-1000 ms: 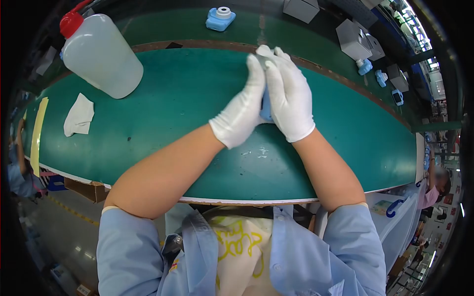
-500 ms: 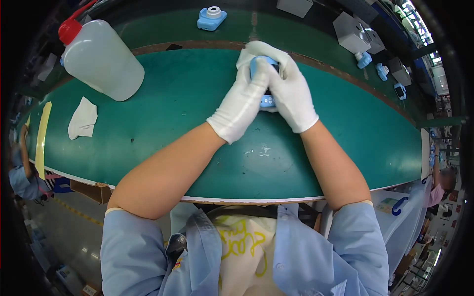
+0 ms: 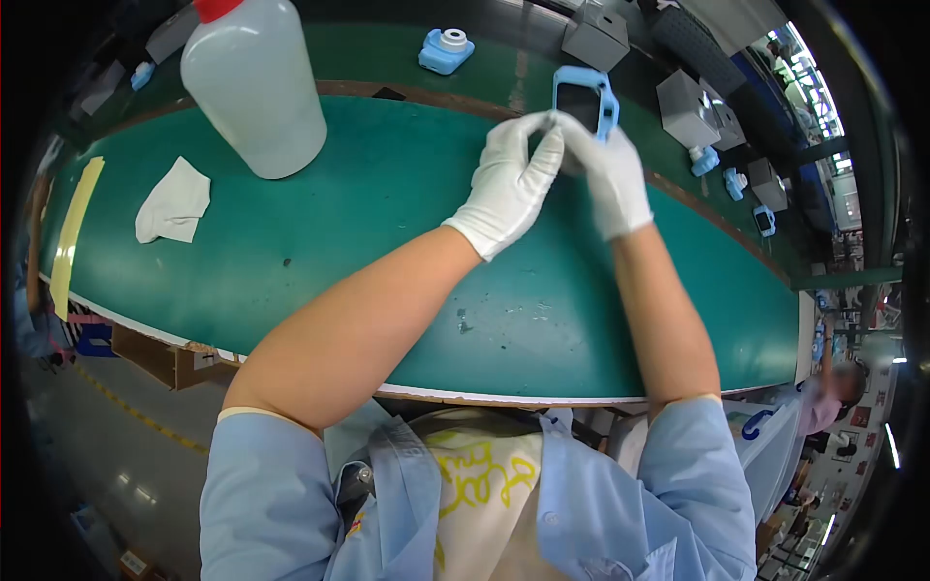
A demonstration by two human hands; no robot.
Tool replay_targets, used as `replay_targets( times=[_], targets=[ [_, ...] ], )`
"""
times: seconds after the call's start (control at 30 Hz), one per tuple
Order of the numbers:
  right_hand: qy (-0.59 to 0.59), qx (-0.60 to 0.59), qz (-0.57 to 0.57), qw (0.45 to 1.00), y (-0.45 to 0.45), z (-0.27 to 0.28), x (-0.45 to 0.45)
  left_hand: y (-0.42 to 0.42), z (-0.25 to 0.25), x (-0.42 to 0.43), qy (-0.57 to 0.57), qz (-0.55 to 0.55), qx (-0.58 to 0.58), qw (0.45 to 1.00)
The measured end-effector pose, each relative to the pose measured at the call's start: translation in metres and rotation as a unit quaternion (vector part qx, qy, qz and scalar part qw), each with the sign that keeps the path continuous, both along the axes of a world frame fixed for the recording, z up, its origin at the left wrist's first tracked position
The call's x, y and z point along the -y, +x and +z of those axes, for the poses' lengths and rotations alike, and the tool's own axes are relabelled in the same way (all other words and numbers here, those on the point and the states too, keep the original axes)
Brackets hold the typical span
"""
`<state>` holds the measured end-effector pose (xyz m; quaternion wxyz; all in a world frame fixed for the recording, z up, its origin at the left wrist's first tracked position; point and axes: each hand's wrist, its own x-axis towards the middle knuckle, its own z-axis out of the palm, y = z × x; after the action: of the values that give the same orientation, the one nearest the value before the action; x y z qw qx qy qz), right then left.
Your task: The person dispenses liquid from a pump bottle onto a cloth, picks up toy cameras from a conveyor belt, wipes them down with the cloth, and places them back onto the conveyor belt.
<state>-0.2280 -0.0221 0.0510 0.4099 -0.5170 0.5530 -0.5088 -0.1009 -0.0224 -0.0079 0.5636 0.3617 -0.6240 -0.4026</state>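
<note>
A light-blue toy camera (image 3: 581, 97) with a dark screen is raised above the far side of the table, its screen side facing me. My right hand (image 3: 621, 184), in a white glove, is closed around its lower part, slightly blurred. Also gloved in white, my left hand (image 3: 509, 179) is just left of the camera, its thumb and fingers brought together against the fingers of the right. Whatever those left fingertips pinch, if anything, is hidden.
A large white bottle (image 3: 257, 92) stands back left. A white cloth (image 3: 174, 201) and yellow tape (image 3: 76, 237) are on the green table (image 3: 358, 232). Another blue camera (image 3: 447, 52) sits on the back ledge; several cameras and grey boxes (image 3: 688, 108) are at right. People work at both sides.
Both hands were wrapped around the camera over the table. Now it is lifted farther away and right in my right hand, its screen exposed, and my left hand has slid off its body.
</note>
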Motion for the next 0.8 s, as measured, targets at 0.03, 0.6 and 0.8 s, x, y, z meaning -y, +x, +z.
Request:
replay_targets(
  times=[0.03, 0.6, 0.8],
  targets=[
    [0.005, -0.061, -0.004, 0.998, -0.006, 0.01, 0.018, 0.002, 0.003, -0.003, 0.017, -0.014, -0.008, 1.0],
    [-0.072, -0.391, -0.079, 0.914, -0.103, -0.04, 0.119, 0.012, 0.018, -0.008, 0.065, -0.12, 0.129, 0.982],
    [-0.014, -0.497, -0.185, 0.847, -0.21, -0.003, 0.077, 0.005, 0.025, -0.015, 0.063, -0.143, 0.151, 0.976]
  ],
)
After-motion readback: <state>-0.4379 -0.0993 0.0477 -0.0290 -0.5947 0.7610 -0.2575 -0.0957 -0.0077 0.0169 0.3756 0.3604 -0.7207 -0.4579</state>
